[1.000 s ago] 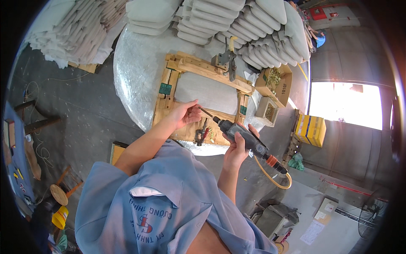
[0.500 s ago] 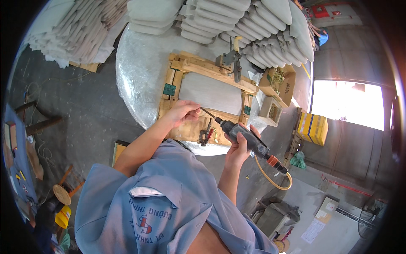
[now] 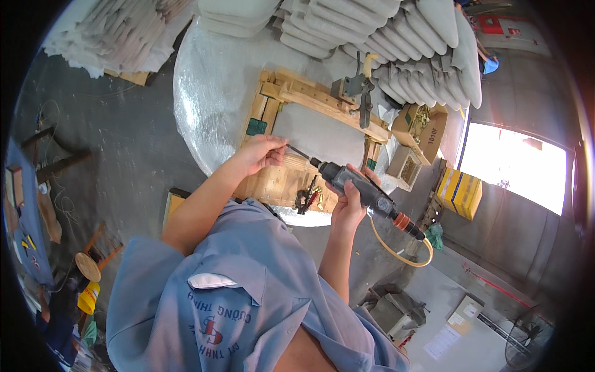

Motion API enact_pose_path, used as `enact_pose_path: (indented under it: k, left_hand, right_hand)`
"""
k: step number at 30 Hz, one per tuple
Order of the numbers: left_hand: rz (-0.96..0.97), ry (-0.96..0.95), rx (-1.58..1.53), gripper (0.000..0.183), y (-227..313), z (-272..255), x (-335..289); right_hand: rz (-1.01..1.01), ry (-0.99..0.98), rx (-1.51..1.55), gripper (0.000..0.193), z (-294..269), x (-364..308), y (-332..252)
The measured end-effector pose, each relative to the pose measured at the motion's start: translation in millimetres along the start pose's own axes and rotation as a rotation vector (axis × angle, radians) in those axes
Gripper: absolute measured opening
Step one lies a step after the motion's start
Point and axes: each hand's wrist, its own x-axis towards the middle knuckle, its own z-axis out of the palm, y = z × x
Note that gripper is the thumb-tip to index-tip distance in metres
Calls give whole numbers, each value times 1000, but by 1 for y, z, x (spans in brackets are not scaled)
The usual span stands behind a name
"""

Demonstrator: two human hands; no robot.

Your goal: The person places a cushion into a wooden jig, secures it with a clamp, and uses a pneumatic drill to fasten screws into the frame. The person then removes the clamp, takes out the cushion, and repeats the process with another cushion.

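Fingers (image 3: 352, 195) of right hand (image 3: 348, 209): wrapped round 1 dark power driver (image 3: 375, 199), long axis slanting up-left to left hand (image 3: 263, 152), nearest the bit (image 3: 300, 152), its fingers pinched together, apparently on the tip.

Workshop with power driver (image 3: 367, 193), wooden frame (image 3: 273, 186)

Blue-grey shirt (image 3: 273, 273), short left sleeve (image 3: 139, 297), red-and-navy chest print (image 3: 212, 335).
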Motion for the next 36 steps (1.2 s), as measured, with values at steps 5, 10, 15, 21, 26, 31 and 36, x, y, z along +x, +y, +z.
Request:
enact_pose_path:
  k: [5,10,15,21,26,31,36]
  left_hand:
    - [34,54,-127,28,8,8,2]
    - [411,291,741,34,26,2,16]
    - [457,383,1694,40,40,-6,23]
    - [396,360,1851,51,32,-8,31]
    - [394,350,1903,60,32,-3,32]
    - [354,322,1944,60,35,3,30]
    - [407,320,1975,59,33,1,32]
  right_hand:
    - [-55,-36,-51,61,17,18,7]
    - [-132,-37,-287,63,36,44,21]
    - [-175,-143,-407,62,67,65,24]
    - [-161,-225,-476,61,85,77,37]
    - [-162,-258,-484,62,91,82,49]
    - [-85,-209,-435,63,100,80,54]
    - [-197,-253,-522,60,104,80,62]
